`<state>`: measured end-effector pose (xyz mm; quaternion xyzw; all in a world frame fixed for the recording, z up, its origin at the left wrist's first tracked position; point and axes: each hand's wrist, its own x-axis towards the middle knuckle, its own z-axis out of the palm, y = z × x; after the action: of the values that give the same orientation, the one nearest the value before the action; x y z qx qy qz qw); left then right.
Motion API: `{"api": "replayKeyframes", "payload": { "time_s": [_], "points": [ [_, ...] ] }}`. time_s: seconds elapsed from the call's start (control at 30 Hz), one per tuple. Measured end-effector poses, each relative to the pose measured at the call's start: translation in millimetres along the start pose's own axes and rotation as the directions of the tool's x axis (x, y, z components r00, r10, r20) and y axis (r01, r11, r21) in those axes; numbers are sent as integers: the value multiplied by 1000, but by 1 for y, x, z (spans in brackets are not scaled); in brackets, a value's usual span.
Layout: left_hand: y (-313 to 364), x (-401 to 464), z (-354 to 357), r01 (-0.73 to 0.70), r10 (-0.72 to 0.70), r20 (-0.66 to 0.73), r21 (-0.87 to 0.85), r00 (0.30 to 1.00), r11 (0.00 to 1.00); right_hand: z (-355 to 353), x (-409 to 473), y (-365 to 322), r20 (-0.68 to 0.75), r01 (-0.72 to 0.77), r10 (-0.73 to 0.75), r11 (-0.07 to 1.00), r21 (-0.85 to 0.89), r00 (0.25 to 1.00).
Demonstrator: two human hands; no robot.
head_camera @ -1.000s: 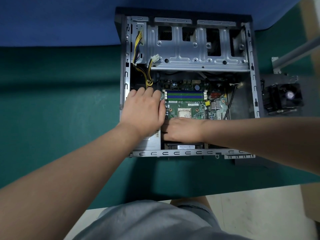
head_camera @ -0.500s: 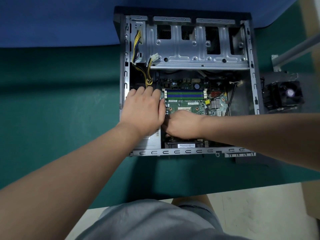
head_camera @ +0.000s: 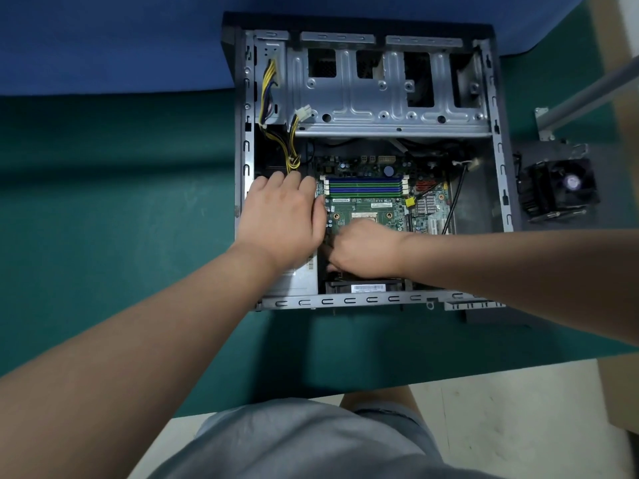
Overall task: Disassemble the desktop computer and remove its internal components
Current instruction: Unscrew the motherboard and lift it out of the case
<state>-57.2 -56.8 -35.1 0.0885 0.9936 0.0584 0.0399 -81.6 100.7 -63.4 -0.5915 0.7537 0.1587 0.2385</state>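
Observation:
The open desktop case [head_camera: 498,174] lies on its side on a green table. Inside is the green motherboard [head_camera: 366,206] with blue and green memory slots [head_camera: 363,188]. My left hand [head_camera: 283,219] rests flat on the grey power supply [head_camera: 301,281] at the case's left, fingers stretched toward the yellow and black cables [head_camera: 292,146]. My right hand [head_camera: 363,250] is at the motherboard's near left corner, beside the power supply. Its fingers curl downward and hide whatever is under them. A black fan with a barcode label [head_camera: 367,288] sits just below that hand.
The bare metal drive cage [head_camera: 380,98] fills the far half of the case. A removed black cooler with its fan [head_camera: 560,188] lies on the table right of the case. A black cable [head_camera: 454,198] runs over the board's right side. A blue cloth [head_camera: 103,39] covers the far table.
My right hand has shifted slightly farther into the case, toward my left hand. My left hand has stayed on the power supply.

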Motion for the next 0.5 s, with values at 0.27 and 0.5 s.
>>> {"api": "replayKeyframes", "payload": {
  "time_s": [0.27,0.5],
  "points": [
    [0,0,1,1,-1,-7,8,1000,1000,-3,-4,2,-72,145,-138,984,102,988],
    [-1,0,1,-3,3,-17,-1,1000,1000,-5,-2,-4,19,2,-3,996,85,1000]
  ]
}}
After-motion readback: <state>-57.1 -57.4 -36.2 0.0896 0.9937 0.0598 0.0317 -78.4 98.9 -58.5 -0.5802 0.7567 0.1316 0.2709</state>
